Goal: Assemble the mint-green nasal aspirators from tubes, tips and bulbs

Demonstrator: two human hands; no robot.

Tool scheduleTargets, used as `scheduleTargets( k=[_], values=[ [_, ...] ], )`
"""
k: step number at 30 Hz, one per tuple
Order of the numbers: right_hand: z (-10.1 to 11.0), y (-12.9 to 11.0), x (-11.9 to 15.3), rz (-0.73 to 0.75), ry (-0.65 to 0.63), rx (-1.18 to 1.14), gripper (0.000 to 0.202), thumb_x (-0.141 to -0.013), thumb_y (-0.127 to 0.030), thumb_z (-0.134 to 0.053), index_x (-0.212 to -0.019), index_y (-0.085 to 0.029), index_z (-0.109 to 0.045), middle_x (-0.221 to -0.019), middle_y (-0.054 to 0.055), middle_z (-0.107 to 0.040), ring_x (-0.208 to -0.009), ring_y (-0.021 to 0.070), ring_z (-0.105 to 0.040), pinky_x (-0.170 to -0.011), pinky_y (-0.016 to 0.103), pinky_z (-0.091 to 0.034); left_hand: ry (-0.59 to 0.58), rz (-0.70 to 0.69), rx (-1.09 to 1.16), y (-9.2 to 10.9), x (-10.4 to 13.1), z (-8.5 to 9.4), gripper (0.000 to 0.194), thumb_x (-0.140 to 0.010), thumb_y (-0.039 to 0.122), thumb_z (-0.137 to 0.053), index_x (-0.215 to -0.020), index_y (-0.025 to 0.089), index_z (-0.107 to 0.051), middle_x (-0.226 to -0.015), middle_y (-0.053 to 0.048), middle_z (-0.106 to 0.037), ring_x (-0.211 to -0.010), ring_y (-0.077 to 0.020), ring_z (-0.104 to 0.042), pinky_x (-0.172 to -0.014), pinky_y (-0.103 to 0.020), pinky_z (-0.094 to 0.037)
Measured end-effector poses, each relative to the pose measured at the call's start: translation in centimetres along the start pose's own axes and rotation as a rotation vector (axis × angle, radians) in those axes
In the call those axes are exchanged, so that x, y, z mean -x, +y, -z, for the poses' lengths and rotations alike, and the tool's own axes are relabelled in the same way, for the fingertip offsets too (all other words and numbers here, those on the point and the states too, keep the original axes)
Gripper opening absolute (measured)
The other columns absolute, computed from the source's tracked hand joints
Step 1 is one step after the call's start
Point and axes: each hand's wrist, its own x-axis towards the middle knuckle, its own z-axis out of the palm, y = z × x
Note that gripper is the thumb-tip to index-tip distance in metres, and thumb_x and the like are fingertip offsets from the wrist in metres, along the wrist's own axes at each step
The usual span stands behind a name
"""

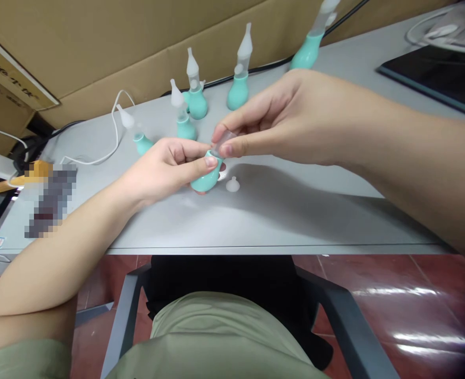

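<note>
My left hand [180, 163] is closed around a teal squeeze bulb [205, 180], held tilted just above the grey table. Between the thumb and fingers of my right hand [271, 118] is a clear plastic tube [225, 139], its lower end at the bulb's neck. How deep the tube sits in the neck is hidden by my fingers. A small white cone-shaped cap [233, 184] lies on the table just right of the bulb. Behind my hands stand several teal nasal aspirators with white tips, among them one aspirator [238, 92] near the middle.
A white cable [117, 123] loops across the table [169, 226] at the left, near a blurred dark object [54, 200]. Cardboard [137, 47] walls the back, with a black cable along it. A dark flat device [437, 76] lies at the right. Chair arms flank my lap.
</note>
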Motion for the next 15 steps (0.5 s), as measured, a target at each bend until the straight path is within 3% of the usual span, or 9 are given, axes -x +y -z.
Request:
scheduleTargets(
  k=[3, 5, 9, 11, 13, 15],
  values=[
    [-0.7, -0.5, 0.2, 0.047, -0.079, 0.290, 0.009, -0.102, -0.020, -0.098, -0.094, -0.024, -0.097, -0.079, 0.000, -0.078, -0.067, 0.0117, -0.061, -0.058, 0.030, -0.042, 0.010, -0.015, -0.042, -0.1, -0.1, 0.3, 0.045, -0.099, 0.065, -0.103, -0.092, 0.023, -0.091, -0.086, -0.005, -0.080, -0.076, -0.0164, -0.071, -0.071, -0.031, -0.061],
    [-1.4, -0.7, 0.4, 0.088, -0.058, 0.299, 0.011, -0.106, -0.018, -0.092, -0.098, -0.024, -0.098, -0.085, 0.000, -0.081, -0.072, 0.0119, -0.065, -0.063, 0.029, -0.045, 0.004, -0.009, -0.057, -0.1, -0.3, 0.5, 0.044, -0.099, 0.064, -0.104, -0.093, 0.022, -0.091, -0.088, -0.006, -0.082, -0.077, -0.0173, -0.072, -0.071, -0.031, -0.062],
    [-2.0, -0.9, 0.7, 0.189, 0.056, 0.282, 0.014, -0.102, -0.020, -0.096, -0.112, -0.031, -0.097, -0.112, 0.000, -0.086, -0.092, 0.0138, -0.076, -0.080, 0.028, -0.059, 0.046, -0.040, 0.021, 0.2, -0.6, 0.5, 0.040, -0.099, 0.059, -0.106, -0.103, 0.023, -0.090, -0.092, -0.005, -0.085, -0.081, -0.0159, -0.079, -0.077, -0.028, -0.068],
    [-1.5, -0.9, 0.7, 0.149, 0.145, 0.282, 0.020, -0.100, -0.030, -0.101, -0.118, -0.031, -0.092, -0.119, 0.002, -0.086, -0.089, 0.0155, -0.075, -0.075, 0.032, -0.058, 0.117, -0.074, 0.058, 0.1, -0.9, 0.6, 0.035, -0.100, 0.052, -0.106, -0.110, 0.023, -0.090, -0.094, -0.003, -0.084, -0.084, -0.0160, -0.081, -0.077, -0.026, -0.071],
    [-0.7, -0.9, 0.7, 0.051, 0.145, 0.326, 0.027, -0.100, -0.041, -0.101, -0.119, -0.029, -0.086, -0.108, 0.003, -0.084, -0.078, 0.0153, -0.070, -0.064, 0.033, -0.051, 0.193, -0.105, 0.069, -0.3, -1.1, 0.8, 0.029, -0.102, 0.045, -0.102, -0.117, 0.023, -0.089, -0.096, -0.003, -0.083, -0.085, -0.0166, -0.081, -0.073, -0.026, -0.073],
    [0.0, -1.0, 0.7, -0.040, 0.015, 0.438, 0.033, -0.098, -0.048, -0.101, -0.115, -0.026, -0.083, -0.092, 0.001, -0.079, -0.072, 0.0139, -0.066, -0.061, 0.031, -0.046, 0.227, -0.118, 0.058, -0.7, -1.4, 1.2, 0.025, -0.105, 0.041, -0.096, -0.122, 0.024, -0.087, -0.101, -0.003, -0.084, -0.086, -0.0176, -0.083, -0.070, -0.026, -0.073]
  ],
)
